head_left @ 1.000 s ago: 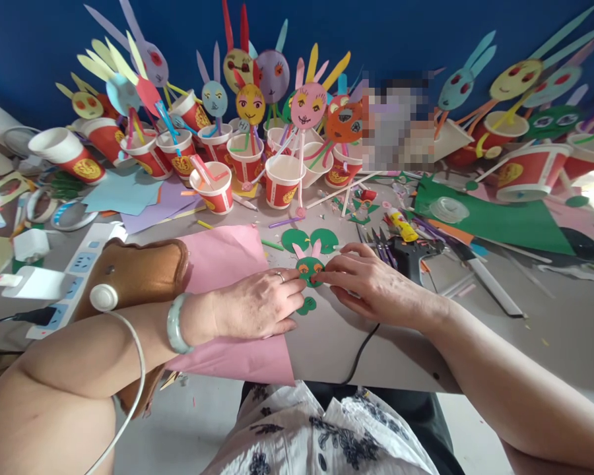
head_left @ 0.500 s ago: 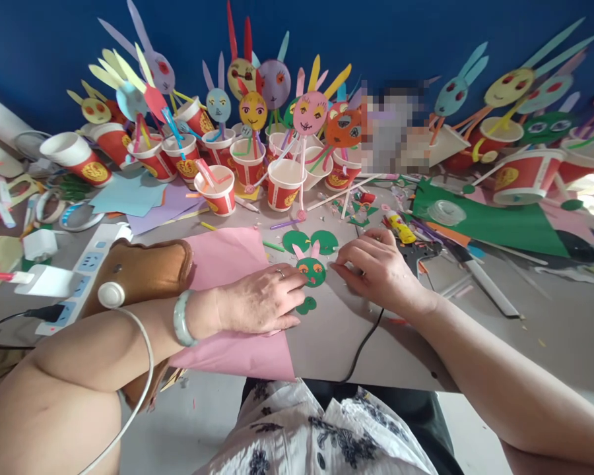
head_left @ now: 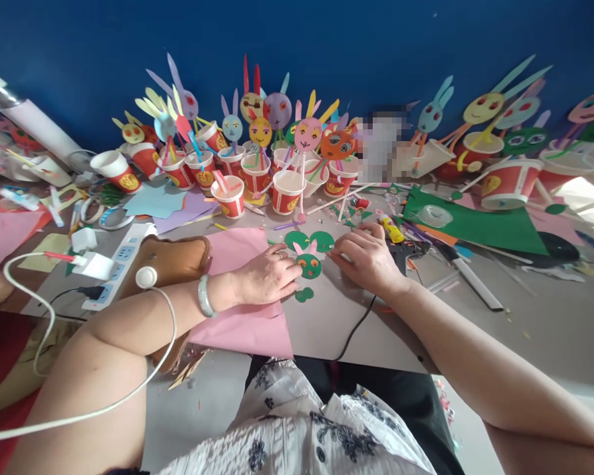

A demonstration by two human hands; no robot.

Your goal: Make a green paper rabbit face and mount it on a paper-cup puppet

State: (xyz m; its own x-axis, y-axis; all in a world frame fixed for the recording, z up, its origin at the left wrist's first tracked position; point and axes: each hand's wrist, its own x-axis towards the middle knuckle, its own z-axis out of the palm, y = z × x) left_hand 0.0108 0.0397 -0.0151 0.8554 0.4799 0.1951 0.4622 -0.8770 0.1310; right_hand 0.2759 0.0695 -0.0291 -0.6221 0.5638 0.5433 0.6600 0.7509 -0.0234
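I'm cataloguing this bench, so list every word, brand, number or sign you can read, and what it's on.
No text reads clearly.
Red-and-white cup: yellow emblem; any lettering too small to read.
Small green piece below the green face: dark marks too small to read.
Yellow tube: any print too blurred.

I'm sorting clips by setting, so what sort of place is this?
Likely a paper-craft workspace, perhaps a classroom or workshop: long-eared paper figures with drawn faces stand in red-and-white cups, a green paper face lies on the table, and a green sheet lies to the right.
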